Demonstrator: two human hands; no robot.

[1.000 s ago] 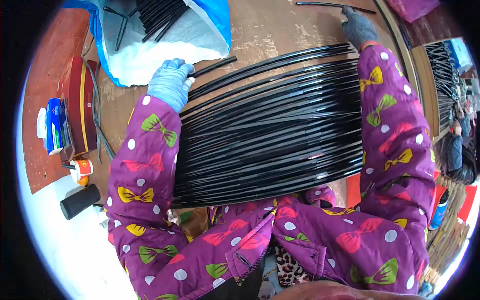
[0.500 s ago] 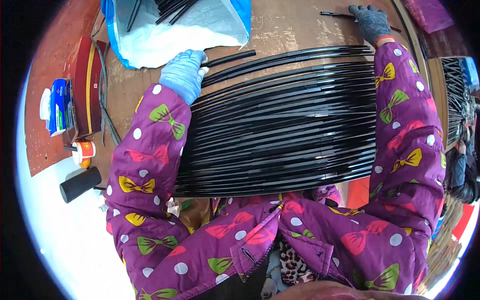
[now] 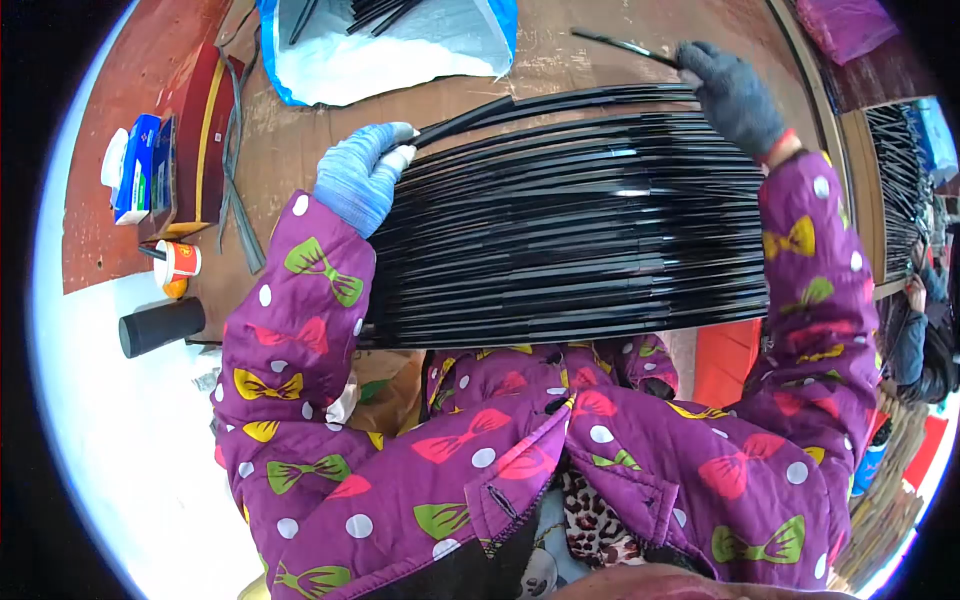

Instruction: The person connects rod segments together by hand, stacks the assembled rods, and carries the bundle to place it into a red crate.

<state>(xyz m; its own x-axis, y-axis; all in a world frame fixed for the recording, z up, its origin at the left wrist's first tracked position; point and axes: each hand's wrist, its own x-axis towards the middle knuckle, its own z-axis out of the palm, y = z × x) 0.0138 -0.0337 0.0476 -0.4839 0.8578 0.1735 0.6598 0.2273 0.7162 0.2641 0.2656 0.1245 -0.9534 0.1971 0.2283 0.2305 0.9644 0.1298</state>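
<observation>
Many long, glossy black strips [image 3: 560, 225] lie side by side in a broad sheet in front of me. My left hand [image 3: 358, 178], in a light blue glove, is closed at the upper left corner of the sheet. Between its thumb and fingers is the end of a black strip [image 3: 462, 120], which slants up to the right against the uppermost row. At the upper right, my right hand [image 3: 736, 100], in a dark grey glove, grips one end of a thin black stick [image 3: 625, 45]. That stick points left, above the sheet's far edge.
A blue-and-white bag [image 3: 390, 65] with black sticks inside lies open at the table's far side. To the left are a dark red box [image 3: 195, 140], a blue tissue pack [image 3: 137, 170], a paper cup [image 3: 180, 262] and a black cylinder [image 3: 162, 327]. Another person's hand [image 3: 915, 292] shows at far right.
My right hand has lifted the black stick off the table and come nearer and slightly left. My left hand has lowered its strip against the top row.
</observation>
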